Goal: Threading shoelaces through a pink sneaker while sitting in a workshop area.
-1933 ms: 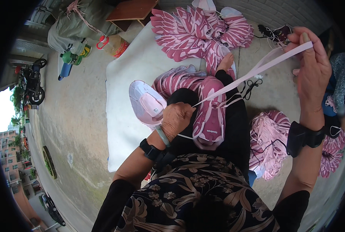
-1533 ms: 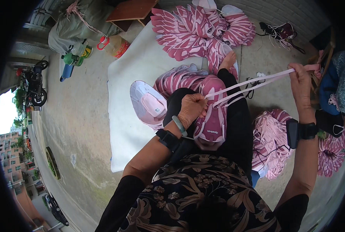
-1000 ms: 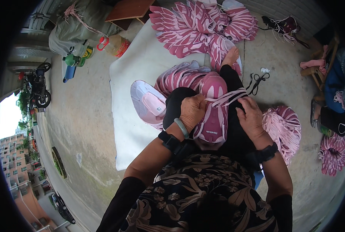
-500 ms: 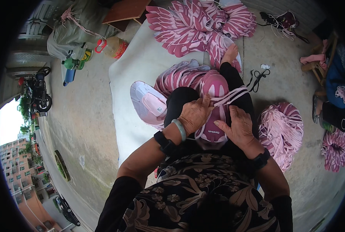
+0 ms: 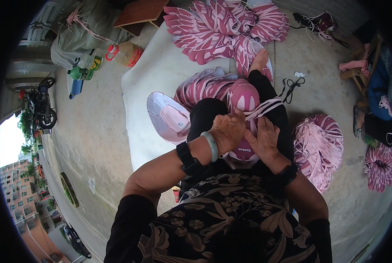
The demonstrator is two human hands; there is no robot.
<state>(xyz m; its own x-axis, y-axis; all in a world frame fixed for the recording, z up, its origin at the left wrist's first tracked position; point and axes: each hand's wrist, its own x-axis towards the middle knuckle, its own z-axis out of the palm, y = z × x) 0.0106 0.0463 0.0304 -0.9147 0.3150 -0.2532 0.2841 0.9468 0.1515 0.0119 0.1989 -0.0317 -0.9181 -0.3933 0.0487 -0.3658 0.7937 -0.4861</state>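
Observation:
A dark pink shoe upper (image 5: pixel 244 95) lies across my lap, toe pointing away from me. Pale pink shoelaces (image 5: pixel 269 105) trail from its middle over my right thigh. My left hand (image 5: pixel 227 131), with a bangle and a black band at the wrist, is closed over the upper's left side. Its fingertips pinch at the lace. My right hand (image 5: pixel 264 139) rests against the upper's right side, fingers stretched out and thumb pointing toward the left hand. Between them the hands cover most of the lacing area; the upper's near end shows below.
More pink uppers are fanned in a pile (image 5: pixel 224 30) ahead. A stack of uppers (image 5: pixel 200 90) lies beside my left knee, near a loose pale upper (image 5: pixel 167 117). A laced bundle (image 5: pixel 319 149) sits at right. A black cord (image 5: pixel 293 90) and plastic bottle (image 5: pixel 129 53) are on the floor.
My left hand has turned over the upper, its wrist shifting slightly to the right. My right hand has moved left, its thumb now close to the left hand.

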